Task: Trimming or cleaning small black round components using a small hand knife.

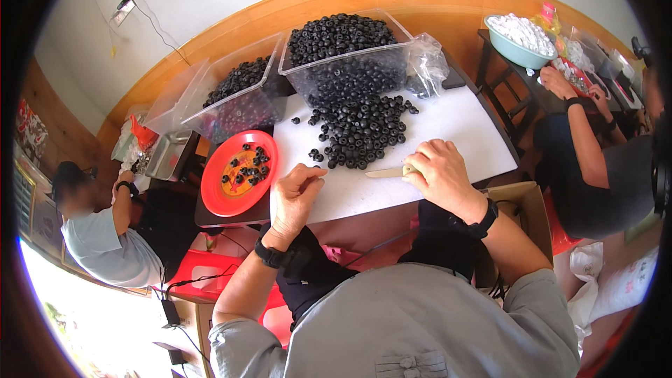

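Observation:
My right hand [442,176] is closed around the pale handle of a small knife [383,173], its blade pointing left just above the white board. My left hand [295,196] is curled in a pinch at the near left part of the board [455,126]; what its fingertips hold, if anything, I cannot make out. Beyond both hands spreads a heap of small, round, blueberry-like black fruits [360,129], a few lying loose near my left fingertips. Left of that hand, a red plate [215,192] with a yellowish middle holds several more of them.
Behind the heap stands a clear plastic bin [290,68] full of the black fruits; another clear bin [234,115] is beside it. A clear bag [427,63] is at its right. People [112,238] sit working at either side. A pale blue basin [514,49] holds white pieces.

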`<state>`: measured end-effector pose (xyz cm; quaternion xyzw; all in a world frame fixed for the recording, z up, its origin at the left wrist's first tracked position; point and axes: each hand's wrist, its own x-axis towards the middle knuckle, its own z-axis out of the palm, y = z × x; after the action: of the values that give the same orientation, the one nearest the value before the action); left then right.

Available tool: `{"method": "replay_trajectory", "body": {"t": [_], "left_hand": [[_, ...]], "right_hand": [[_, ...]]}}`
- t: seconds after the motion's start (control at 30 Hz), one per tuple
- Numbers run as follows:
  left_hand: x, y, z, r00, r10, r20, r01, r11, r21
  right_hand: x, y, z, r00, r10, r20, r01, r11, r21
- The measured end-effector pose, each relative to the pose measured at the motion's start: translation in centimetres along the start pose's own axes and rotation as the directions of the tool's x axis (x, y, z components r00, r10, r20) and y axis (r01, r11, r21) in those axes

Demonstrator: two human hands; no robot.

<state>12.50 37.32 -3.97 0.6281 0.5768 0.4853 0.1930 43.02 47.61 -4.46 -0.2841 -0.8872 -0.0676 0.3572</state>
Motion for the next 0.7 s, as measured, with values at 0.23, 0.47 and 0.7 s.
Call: {"method": "replay_trajectory", "body": {"t": [0.23, 0.47, 0.7], "left_hand": [[0.4, -1.2, -1.4, 0.989, -0.142, -0.034, 0.129, 0.959, -0.25], [1.3, -1.4, -2.1, 0.981, -0.159, -0.108, 0.116, 0.937, -0.33], [2.9, -3.7, -0.1, 0.978, -0.143, -0.152, 0.079, 0.928, -0.364]], "right_hand": [[1.8, 0.0, 1.0, 0.999, -0.046, 0.029, 0.045, 0.998, 0.053], [3.1, 0.7, 2.6, 0.996, -0.065, 0.057, 0.066, 0.998, -0.008], [3.9, 2.7, 5.2, 1.0, -0.012, 0.007, 0.012, 0.999, 0.042]]}}
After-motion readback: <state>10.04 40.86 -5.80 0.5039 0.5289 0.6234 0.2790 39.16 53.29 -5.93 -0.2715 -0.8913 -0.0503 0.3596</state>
